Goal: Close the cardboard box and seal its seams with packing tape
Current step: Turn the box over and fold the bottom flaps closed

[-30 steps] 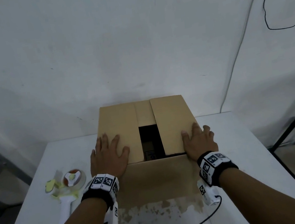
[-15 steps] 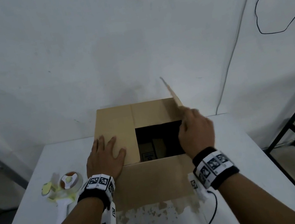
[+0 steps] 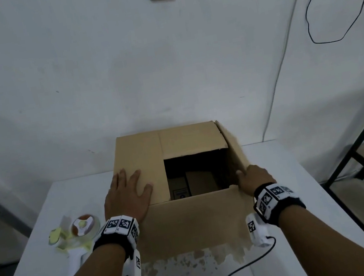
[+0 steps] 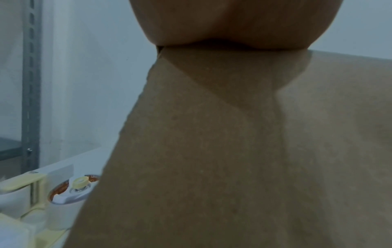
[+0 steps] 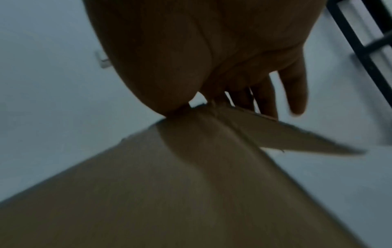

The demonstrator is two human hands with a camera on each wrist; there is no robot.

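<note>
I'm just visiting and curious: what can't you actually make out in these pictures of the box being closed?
- Contents of the cardboard box: head view, dark opening; only a vague brown shape and a small label show.
- Left hand fingers: left wrist view, hidden behind the palm.
- Right hand grip on the right flap: right wrist view, dim and blurred.
- Tape dispenser: left wrist view, cut off by box and edge.

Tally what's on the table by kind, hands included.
Box: 1
Tape dispenser: 1
Hands: 2, left flat on the closed flap, right at the raised flap
Total: 4
</note>
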